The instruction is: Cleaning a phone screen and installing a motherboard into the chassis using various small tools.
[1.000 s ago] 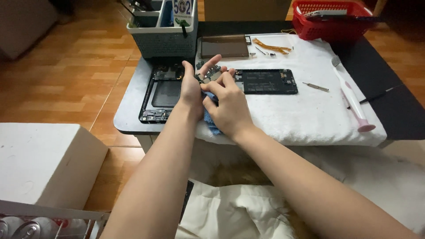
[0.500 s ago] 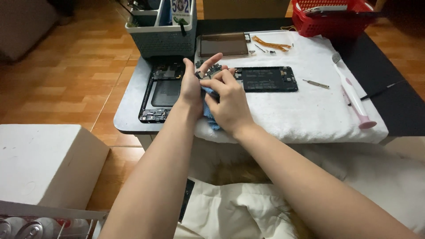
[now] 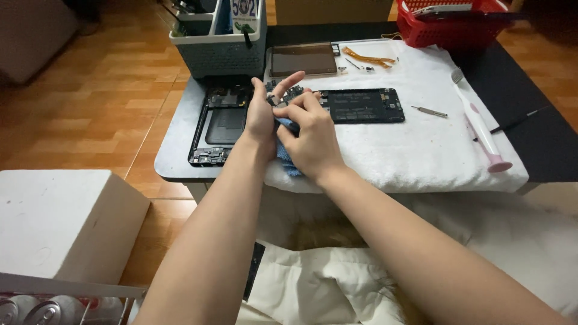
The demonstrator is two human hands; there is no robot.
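My left hand (image 3: 264, 111) and my right hand (image 3: 308, 135) meet over the left edge of a white towel (image 3: 421, 144). Together they pinch a small dark circuit board (image 3: 283, 98); the left index finger sticks out above it. My right hand also presses a blue cloth (image 3: 288, 150) against its palm. Right of the hands lies a black phone frame with exposed parts (image 3: 364, 105). To the left, on the grey tabletop, rests an opened phone back housing (image 3: 220, 123).
A grey tool caddy (image 3: 220, 45) stands at the back left, a red basket (image 3: 451, 24) at the back right. A phone screen (image 3: 303, 60), orange flex cables (image 3: 370, 58), a small screwdriver (image 3: 429, 112) and a white-pink toothbrush (image 3: 481, 129) lie on the towel. A white box (image 3: 60, 222) sits lower left.
Both hands have stayed together on the small board, shifting slightly; the left fingers spread a little more. The view has tilted a bit upward.
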